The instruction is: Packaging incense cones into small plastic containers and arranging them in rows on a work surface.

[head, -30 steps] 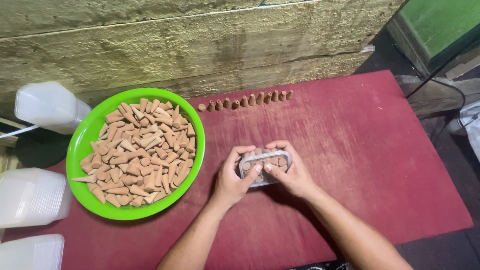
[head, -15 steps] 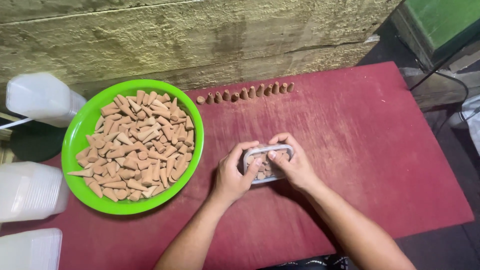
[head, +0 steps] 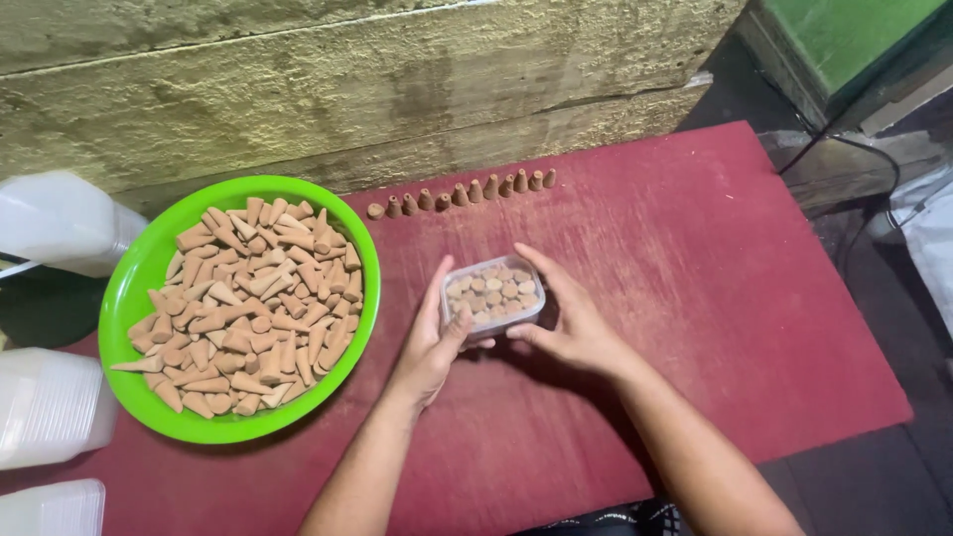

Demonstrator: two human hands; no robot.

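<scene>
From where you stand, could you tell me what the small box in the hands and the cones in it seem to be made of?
The small box looks like thin clear plastic, glossy: the cones show through its walls. The cones look like matte, tan pressed powder or clay; which, I cannot tell.

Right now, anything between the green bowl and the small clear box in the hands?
Head view: only the left hand on bare red tabletop between green bowl and clear box.

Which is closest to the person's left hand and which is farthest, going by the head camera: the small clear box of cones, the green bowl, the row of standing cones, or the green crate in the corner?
From the left hand:
1. Small clear box, held in it.
2. Green bowl, just left.
3. Row of standing cones, beyond, by the wall.
4. Green crate, far top right.
</scene>
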